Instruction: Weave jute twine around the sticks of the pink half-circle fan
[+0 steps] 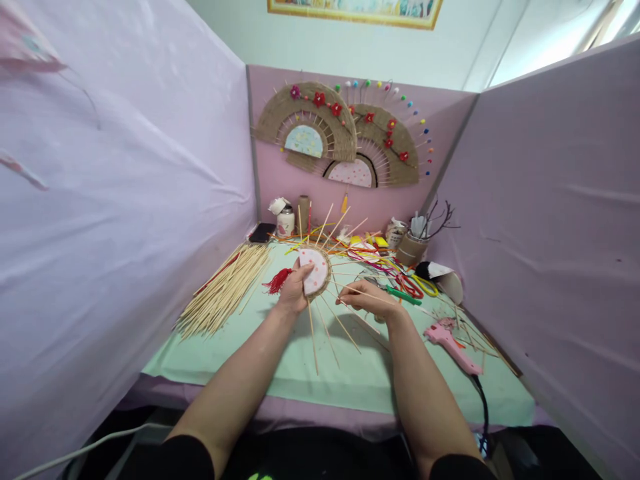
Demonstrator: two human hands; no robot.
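Note:
My left hand (pixel 296 287) grips a small half-round fan piece (pixel 315 272), its thumb on the white, red-spotted face. Brown twine (pixel 329 272) edges the curved side, and thin wooden sticks (pixel 341 320) fan outward from it. A red tassel (pixel 278 281) hangs out by the left hand. My right hand (pixel 367 297) is among the sticks on the right side, fingertips pinched together just off the twine edge. Whatever those fingers hold is too small to make out. Green-handled scissors (pixel 403 295) lie just beyond the right hand.
Many loose sticks (pixel 225 290) lie at left, near a phone (pixel 263 233). A pink glue gun (pixel 454 347) with a black cord rests at right. Coloured pipe cleaners (pixel 395 270) and jars (pixel 286 221) are at the back. Two finished fans (pixel 313 100) hang on the panel.

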